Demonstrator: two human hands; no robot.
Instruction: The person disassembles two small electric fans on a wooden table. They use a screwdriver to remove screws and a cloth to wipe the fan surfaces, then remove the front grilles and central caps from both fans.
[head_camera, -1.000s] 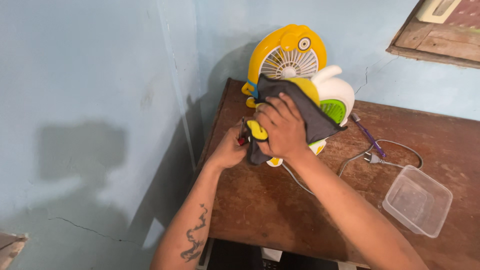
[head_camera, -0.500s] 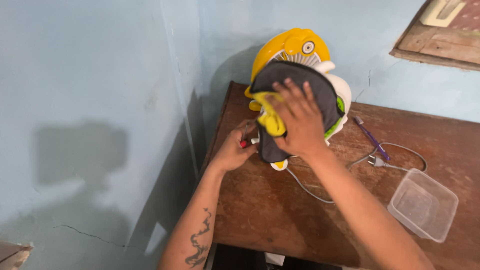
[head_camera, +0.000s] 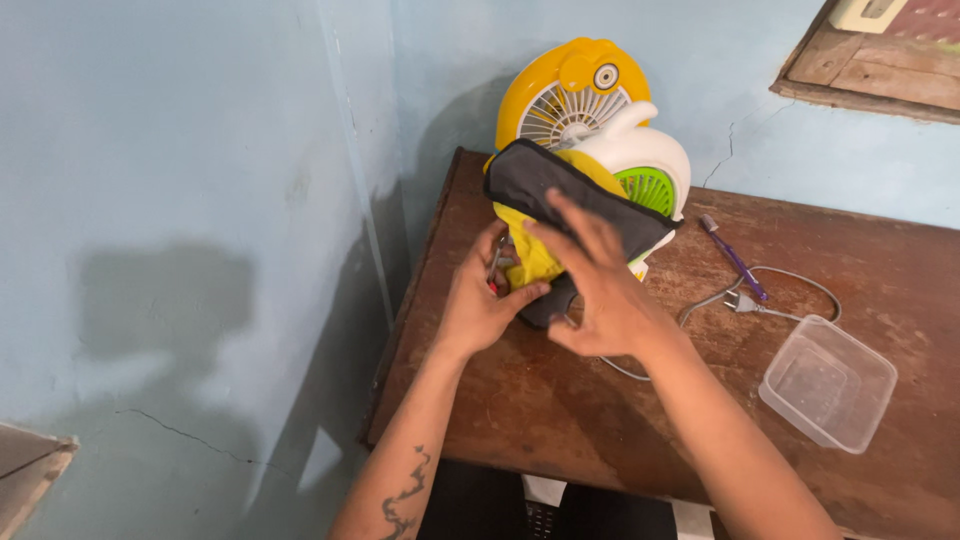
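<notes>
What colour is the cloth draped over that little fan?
Dark grey. The cloth shows best in the head view, lying across the yellow fan.

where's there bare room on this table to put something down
Bare wood on the table runs along the near edge, between the left hand and the clear tub. Another patch lies at the far right, behind the cord. The back left corner is crowded with the fan and dark cloth.
</notes>
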